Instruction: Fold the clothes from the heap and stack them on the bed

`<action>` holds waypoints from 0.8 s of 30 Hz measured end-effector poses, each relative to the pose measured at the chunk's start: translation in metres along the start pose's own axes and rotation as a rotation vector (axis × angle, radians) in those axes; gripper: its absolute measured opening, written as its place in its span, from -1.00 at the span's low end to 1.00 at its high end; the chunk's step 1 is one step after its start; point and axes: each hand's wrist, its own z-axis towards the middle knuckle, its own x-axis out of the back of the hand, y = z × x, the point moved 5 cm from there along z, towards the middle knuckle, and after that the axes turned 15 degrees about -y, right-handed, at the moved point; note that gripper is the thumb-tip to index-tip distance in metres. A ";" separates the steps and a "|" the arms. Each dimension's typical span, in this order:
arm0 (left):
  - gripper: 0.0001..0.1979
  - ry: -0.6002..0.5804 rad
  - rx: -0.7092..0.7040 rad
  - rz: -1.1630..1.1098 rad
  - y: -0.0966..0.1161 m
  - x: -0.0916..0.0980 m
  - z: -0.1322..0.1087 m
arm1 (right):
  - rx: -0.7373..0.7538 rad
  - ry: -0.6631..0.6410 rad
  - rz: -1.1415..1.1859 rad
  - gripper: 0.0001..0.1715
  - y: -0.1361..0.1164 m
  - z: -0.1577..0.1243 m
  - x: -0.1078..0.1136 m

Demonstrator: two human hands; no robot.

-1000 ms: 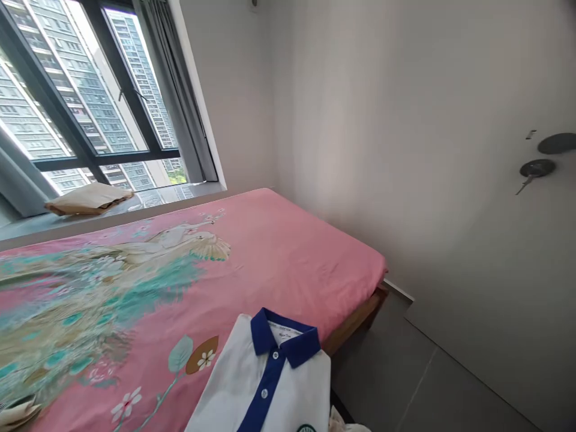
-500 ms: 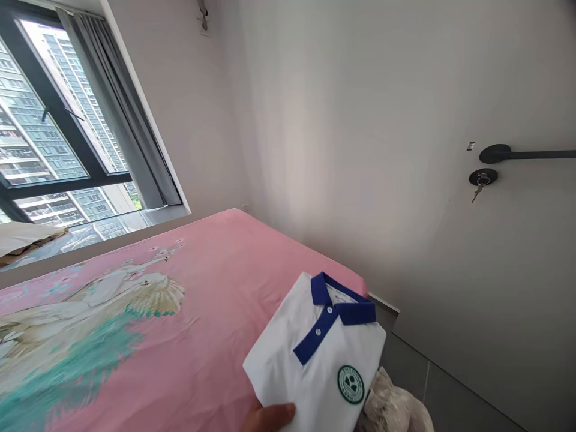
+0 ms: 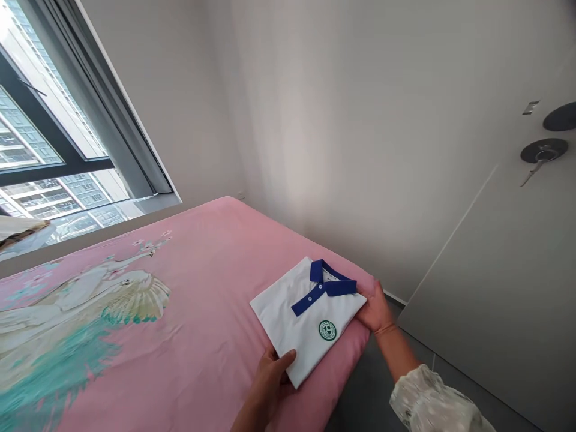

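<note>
A neatly folded white polo shirt (image 3: pixel 302 336) with a blue collar, blue button placket and round green badge is over the corner of the bed, its collar turned to the far right. My left hand (image 3: pixel 273 373) grips the near-left edge, thumb on top and fingers underneath. At the right edge, beside the collar, my right hand (image 3: pixel 376 309) holds the shirt; its fingertips are hidden under the cloth. Beneath lies the pink bed sheet (image 3: pixel 216 270). Whether the shirt rests fully on the sheet, I cannot tell.
A crane-like bird print (image 3: pixel 112 300) covers the sheet's left part. Beyond the bed stand a pale wall (image 3: pixel 288 120) and, at left, a window with a grey curtain (image 3: pixel 103 102). To the right is a door (image 3: pixel 504 252) with keys in its lock (image 3: pixel 543 151), above dark floor tiles (image 3: pixel 373 372).
The polo shirt has moved lower and away from me, down toward the bed. My right hand has come into view at its right edge. The camera view has shifted slightly.
</note>
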 end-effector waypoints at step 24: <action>-0.62 0.454 -0.157 0.993 0.108 0.074 0.029 | 0.461 -0.281 -1.431 -0.36 0.071 -0.135 -0.177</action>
